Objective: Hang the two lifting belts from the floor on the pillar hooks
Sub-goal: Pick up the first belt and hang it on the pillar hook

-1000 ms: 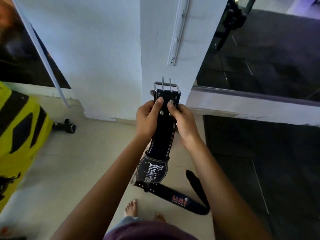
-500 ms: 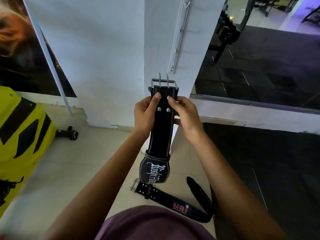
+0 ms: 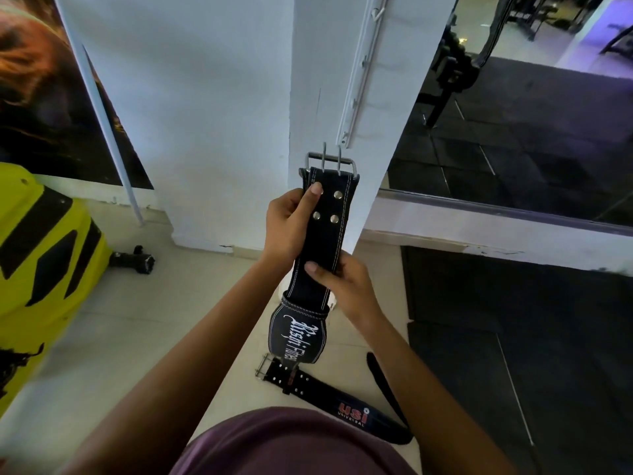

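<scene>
I hold a black lifting belt (image 3: 325, 241) upright in front of the white pillar (image 3: 346, 80), its steel buckle on top and white lettering at its lower end. My left hand (image 3: 291, 228) grips its left edge near the rivets. My right hand (image 3: 342, 282) grips it lower down on the right. A white hook rail (image 3: 359, 70) runs up the pillar just above the buckle. A second black belt (image 3: 329, 395) with a red logo lies curled on the floor below.
A yellow and black machine (image 3: 41, 269) stands at the left, with a small black dumbbell handle (image 3: 133, 262) beside it on the tiles. A mirror (image 3: 513, 114) and dark rubber flooring (image 3: 513, 354) lie to the right of the pillar.
My right hand has slid down from beside the rivets to a lower grip on the belt. The belt has risen slightly toward the rail, and the view has tilted upward.
</scene>
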Demonstrator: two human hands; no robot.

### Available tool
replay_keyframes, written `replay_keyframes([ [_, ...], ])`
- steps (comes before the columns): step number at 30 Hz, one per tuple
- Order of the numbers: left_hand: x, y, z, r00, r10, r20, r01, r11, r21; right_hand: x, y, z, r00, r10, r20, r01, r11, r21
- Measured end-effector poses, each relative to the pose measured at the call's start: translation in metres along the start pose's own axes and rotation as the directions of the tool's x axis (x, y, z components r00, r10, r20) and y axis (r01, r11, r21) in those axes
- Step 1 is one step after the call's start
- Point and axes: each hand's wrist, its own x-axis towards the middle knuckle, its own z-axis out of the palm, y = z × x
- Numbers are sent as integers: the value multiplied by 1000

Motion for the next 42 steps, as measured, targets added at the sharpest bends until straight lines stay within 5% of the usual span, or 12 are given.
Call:
replay_keyframes([
  [7, -7, -4, -8, 965, -39, 259, 53, 997, -50, 34, -45, -11, 970, -182, -163, 190, 981, 39],
  [11, -22, -46, -41, 872, -184, 454, 34, 947, 318, 46, -47, -19, 948, -166, -272, 205, 971, 124],
  [16, -42, -67, -48, 878, -190, 439, 11, 925, 379, 44, -45, -16, 959, -178, -222, 198, 978, 69],
  [24, -7, 14, -15, 968, -121, 220, 132, 991, -37, 31, -50, -7, 964, -207, -166, 217, 975, 46],
  [28, 4, 27, -10, 968, -105, 227, 131, 986, -101, 24, -47, -3, 972, -188, -142, 189, 982, -3],
  [35, -40, -40, -36, 880, -189, 436, 130, 978, 162, 23, -44, -13, 960, -164, -225, 186, 979, 80],
  [42, -57, -68, -41, 895, -230, 383, 102, 940, 327, 16, -36, -7, 974, -139, -180, 151, 987, 53],
])
